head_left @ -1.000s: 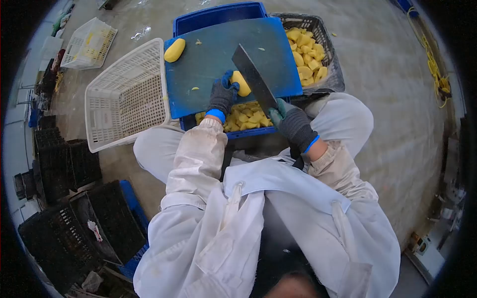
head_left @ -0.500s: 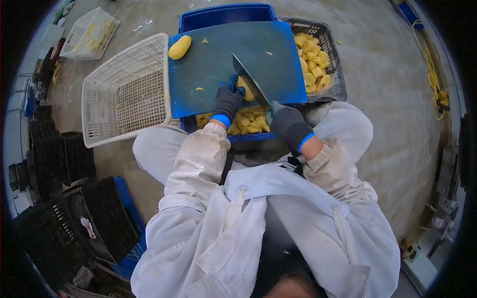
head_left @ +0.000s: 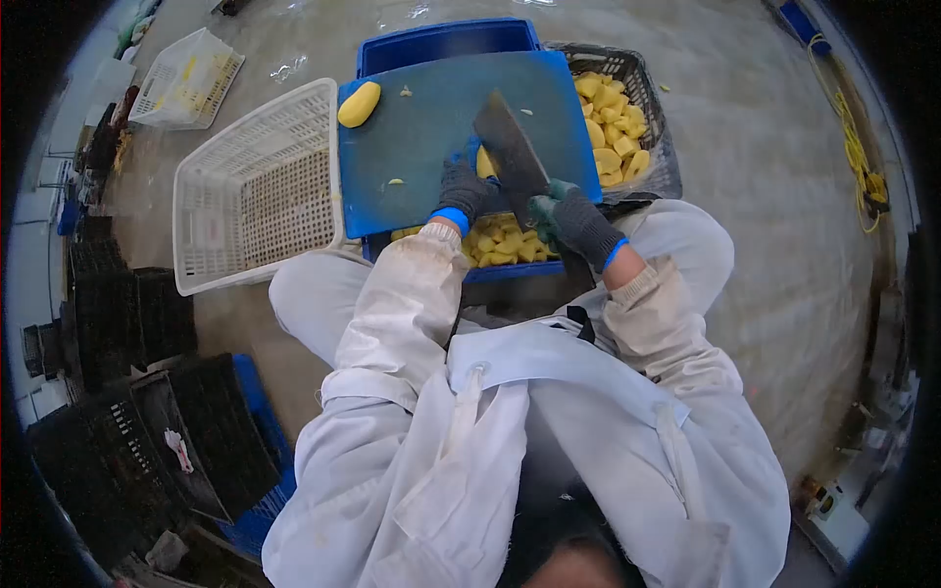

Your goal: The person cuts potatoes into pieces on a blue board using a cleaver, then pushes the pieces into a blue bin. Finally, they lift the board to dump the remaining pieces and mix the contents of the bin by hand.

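Note:
My left hand (head_left: 463,188), in a dark grey-blue glove, is closed on a peeled potato (head_left: 485,164) near the front edge of the blue cutting board (head_left: 417,132). Part of that potato is hidden by the fingers and the blade. A wide-bladed kitchen knife (head_left: 512,145) is gripped in my gloved right hand (head_left: 578,225), its blade angled up and left over the board just right of the potato. Another peeled potato (head_left: 360,104), whole, lies at the board's far left corner. Small potato scraps (head_left: 396,181) are scattered on the board.
Under the board is a blue crate (head_left: 446,36), with cut potato pieces (head_left: 505,243) showing at its near side. A black crate (head_left: 665,162) of potato chunks stands right. On the left is a white basket (head_left: 186,235); another white basket (head_left: 147,103) lies farther back.
The knife has turned so more of its blade's flat side faces up, and my right hand has shifted slightly right. My left hand stays on the potato. The whole view has shifted slightly.

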A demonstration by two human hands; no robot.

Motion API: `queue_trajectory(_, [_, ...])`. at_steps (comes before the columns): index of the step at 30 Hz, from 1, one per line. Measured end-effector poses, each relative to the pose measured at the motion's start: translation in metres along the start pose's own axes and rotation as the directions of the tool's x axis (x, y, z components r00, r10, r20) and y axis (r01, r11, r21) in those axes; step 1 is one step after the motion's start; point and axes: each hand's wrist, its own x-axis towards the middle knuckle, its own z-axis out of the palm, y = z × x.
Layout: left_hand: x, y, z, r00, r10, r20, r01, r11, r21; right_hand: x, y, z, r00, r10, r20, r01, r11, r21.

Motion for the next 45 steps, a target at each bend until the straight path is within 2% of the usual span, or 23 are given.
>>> queue_trajectory(1, [0.001,-0.003,0.004,1.000,0.011,0.013,-0.011,1.000,-0.010,-0.009,-0.002,-0.005,0.999,-0.031,-0.044,0.034,0.998,0.052])
queue_trajectory(4, [-0.003,0.015,-0.003,1.000,-0.002,-0.011,0.005,0.956,0.292,-0.033,-0.011,-0.024,0.991,-0.065,-0.117,0.083,0.983,0.162])
queue_trajectory(7, [-0.009,0.038,-0.033,0.982,-0.168,0.086,0.122,0.913,0.388,-0.035,0.008,-0.048,0.974,-0.123,-0.187,0.152,0.977,0.148])
queue_trajectory(10, [-0.006,0.006,-0.021,1.000,0.005,-0.004,-0.003,0.931,0.366,-0.040,0.023,-0.057,0.969,-0.123,-0.216,0.172,0.959,0.225])
queue_trajectory(12, [0.001,-0.024,-0.019,0.986,-0.160,0.052,0.167,0.970,-0.177,-0.041,0.032,-0.057,0.952,-0.181,-0.247,0.255,0.916,0.310])
queue_trajectory(13, [0.003,-0.039,-0.021,0.968,-0.226,0.110,0.252,0.867,-0.431,-0.043,0.032,-0.057,0.960,-0.119,-0.253,0.203,0.920,0.335])
queue_trajectory(14, [-0.002,-0.046,-0.029,0.954,-0.108,0.281,0.295,0.521,-0.801,-0.047,0.028,-0.055,0.965,-0.055,-0.255,0.148,0.920,0.362])
queue_trajectory(15, [-0.011,-0.039,-0.040,0.924,-0.047,0.380,0.381,0.222,-0.898,-0.048,0.026,-0.052,0.967,0.007,-0.253,0.095,0.917,0.388])
queue_trajectory(17, [-0.028,-0.025,-0.058,0.864,0.158,0.479,0.500,-0.391,-0.773,-0.042,0.031,-0.051,0.971,-0.015,-0.240,0.115,0.907,0.404])
queue_trajectory(18, [-0.032,-0.023,-0.058,0.863,0.141,0.484,0.488,-0.478,-0.730,-0.040,0.033,-0.050,0.971,-0.024,-0.236,0.122,0.903,0.412])
queue_trajectory(21, [-0.024,-0.043,-0.051,0.926,-0.111,0.360,0.339,-0.167,-0.926,-0.037,0.033,-0.047,0.963,-0.036,-0.268,0.133,0.926,0.353])
queue_trajectory(24, [-0.012,-0.054,-0.041,0.949,-0.280,0.147,0.207,0.196,-0.959,-0.040,0.032,-0.048,0.976,-0.030,-0.214,0.112,0.917,0.383])
queue_trajectory(25, [-0.011,-0.056,-0.038,0.962,-0.265,-0.057,0.137,0.657,-0.741,-0.040,0.033,-0.047,0.978,-0.034,-0.208,0.113,0.916,0.384])
queue_trajectory(26, [-0.013,-0.049,-0.038,0.962,-0.150,-0.228,0.071,0.944,-0.321,-0.040,0.034,-0.045,0.979,-0.037,-0.200,0.113,0.917,0.383])
queue_trajectory(27, [-0.014,-0.042,-0.037,0.946,0.036,-0.322,0.026,0.982,0.188,-0.040,0.034,-0.045,0.980,-0.044,-0.192,0.116,0.917,0.381])
queue_trajectory(28, [-0.015,-0.034,-0.036,0.975,-0.026,-0.219,0.088,0.956,0.281,-0.038,0.036,-0.045,0.978,-0.056,-0.200,0.127,0.923,0.364])
queue_trajectory(31, [-0.014,0.003,-0.031,0.921,0.230,-0.315,-0.109,0.927,0.358,-0.033,0.040,-0.044,0.970,-0.073,-0.231,0.153,0.925,0.348])
queue_trajectory(34, [-0.014,0.064,-0.016,0.994,0.054,-0.097,-0.026,0.963,0.267,-0.035,0.039,-0.039,0.973,-0.077,-0.219,0.154,0.921,0.358])
queue_trajectory(37, [-0.002,0.060,0.002,0.992,0.018,-0.122,0.008,0.976,0.217,-0.035,0.041,-0.042,0.975,-0.123,-0.185,0.172,0.944,0.281])
queue_trajectory(39, [0.015,0.014,0.026,0.993,0.117,-0.004,-0.113,0.964,0.241,-0.040,0.035,-0.038,0.983,-0.089,-0.162,0.120,0.975,0.189])
queue_trajectory(41, [0.010,-0.002,0.022,0.998,0.037,0.044,-0.044,0.987,0.153,-0.039,0.035,-0.029,0.989,-0.074,-0.129,0.093,0.984,0.149])
queue_trajectory(43, [-0.006,0.013,0.001,0.976,-0.217,0.032,0.218,0.974,-0.058,-0.031,0.038,-0.024,0.987,-0.098,-0.127,0.101,0.995,0.012])
queue_trajectory(45, [-0.015,0.000,-0.001,0.982,-0.182,-0.058,0.174,0.977,-0.122,-0.020,0.046,-0.011,0.977,-0.159,-0.144,0.128,0.970,-0.206])
